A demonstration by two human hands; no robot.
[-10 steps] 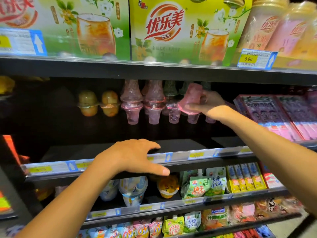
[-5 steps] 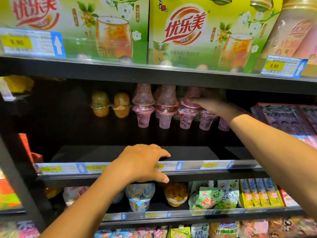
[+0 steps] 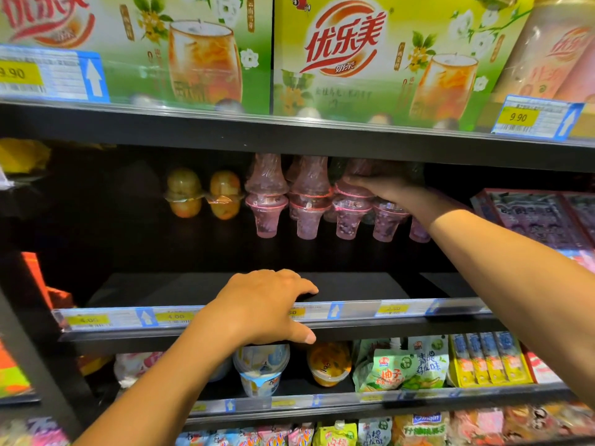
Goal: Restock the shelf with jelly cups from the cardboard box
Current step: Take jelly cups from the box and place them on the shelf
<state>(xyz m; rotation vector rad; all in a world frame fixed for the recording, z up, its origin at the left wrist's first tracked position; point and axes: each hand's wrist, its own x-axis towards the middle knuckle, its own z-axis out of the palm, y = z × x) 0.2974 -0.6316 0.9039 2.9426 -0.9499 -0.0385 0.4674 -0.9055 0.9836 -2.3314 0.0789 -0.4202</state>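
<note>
Now your right hand (image 3: pixel 386 193) held a jelly cup (image 3: pixel 355 169), tilted before, upright in the shelf (image 3: pixel 402 284) row; left hand (image 3: pixel 264 307) spread.

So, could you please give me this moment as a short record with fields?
pink jelly cups: row at the back of the middle shelf, stacked in pairs
orange cups: two stacked pairs, left of the pink row
right hand: on the right part of the pink row; grip unclear
left hand: rests on that shelf's front edge, fingers spread
cardboard box: not in view
</note>
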